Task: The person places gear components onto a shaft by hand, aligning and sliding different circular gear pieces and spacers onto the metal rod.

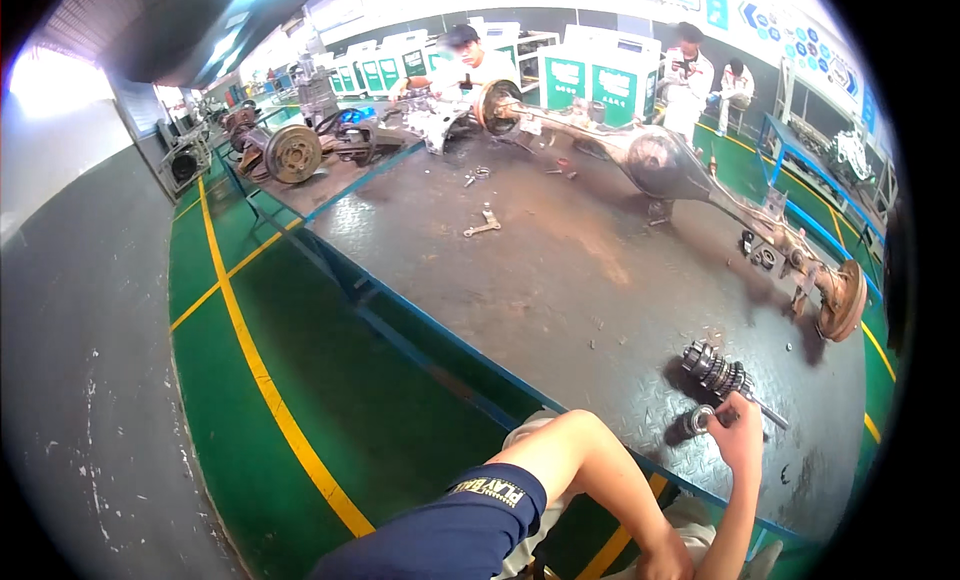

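Note:
My right hand (738, 428) is over the near right part of the metal workbench (520, 270). Its fingers are closed at the right edge of a short silver ring-shaped metal part (699, 420), and seem to pinch it. Just beyond lies a gear shaft (718, 370) with several dark gears stacked along it, its bare end pointing right past my fingers. My left hand (666, 560) is low at the picture's edge, beside my right forearm and short of the bench. Its fingers are mostly hidden.
A long rusty axle (660, 165) with a brake drum (843, 300) spans the bench's far right side. A small metal lever (483, 223) lies mid-bench. Another drum (293, 155) stands far left. One person (470, 65) works behind the bench; others are at the back right.

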`<state>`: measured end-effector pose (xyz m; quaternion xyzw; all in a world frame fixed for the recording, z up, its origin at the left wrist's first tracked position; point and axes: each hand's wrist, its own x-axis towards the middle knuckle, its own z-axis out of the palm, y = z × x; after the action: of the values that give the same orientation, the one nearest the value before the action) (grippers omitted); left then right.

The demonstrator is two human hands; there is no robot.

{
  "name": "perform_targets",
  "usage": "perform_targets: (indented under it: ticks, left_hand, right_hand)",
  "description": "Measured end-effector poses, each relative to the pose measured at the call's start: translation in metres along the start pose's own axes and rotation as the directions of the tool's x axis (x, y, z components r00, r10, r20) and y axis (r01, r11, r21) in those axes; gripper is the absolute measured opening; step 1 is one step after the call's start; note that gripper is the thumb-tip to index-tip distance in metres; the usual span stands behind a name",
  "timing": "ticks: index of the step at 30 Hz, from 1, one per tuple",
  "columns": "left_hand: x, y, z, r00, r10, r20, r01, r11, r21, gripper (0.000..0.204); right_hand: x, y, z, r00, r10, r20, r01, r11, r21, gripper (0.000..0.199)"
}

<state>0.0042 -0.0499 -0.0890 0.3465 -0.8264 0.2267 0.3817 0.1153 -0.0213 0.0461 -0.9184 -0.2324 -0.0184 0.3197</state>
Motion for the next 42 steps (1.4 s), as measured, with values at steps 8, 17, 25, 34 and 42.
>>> perform_targets:
  ticks: [8, 17, 25, 34, 42]
  left_hand:
    - [-0.006, -0.010, 0.006, 0.999, -0.026, -0.037, 0.025, 0.999, -0.035, 0.027]
    - [-0.002, -0.016, -0.008, 0.989, -0.010, 0.145, -0.013, 0.987, 0.160, 0.025]
    - [0.006, 0.002, 0.013, 0.992, 0.002, 0.125, -0.016, 0.994, 0.110, 0.028]
    - [0.002, 0.019, -0.023, 0.987, -0.135, 0.089, 0.133, 0.991, 0.025, 0.030]
    - [0.013, 0.022, -0.006, 0.992, -0.111, 0.064, 0.111, 0.994, 0.013, 0.020]
  right_hand:
    - [0.008, 0.060, -0.009, 0.995, -0.026, 0.101, -0.004, 0.958, 0.285, 0.012]
    - [0.054, 0.141, 0.026, 0.992, 0.091, 0.088, -0.126, 0.672, 0.730, 0.011]
    - [0.045, 0.045, 0.047, 0.997, 0.015, -0.079, 0.017, 0.921, 0.388, 0.028]
    - [0.019, 0.004, 0.048, 0.936, -0.349, -0.036, 0.345, 0.934, -0.091, 0.021]
    - [-0.002, 0.023, 0.002, 0.936, -0.221, 0.274, 0.190, 0.973, 0.135, 0.017]
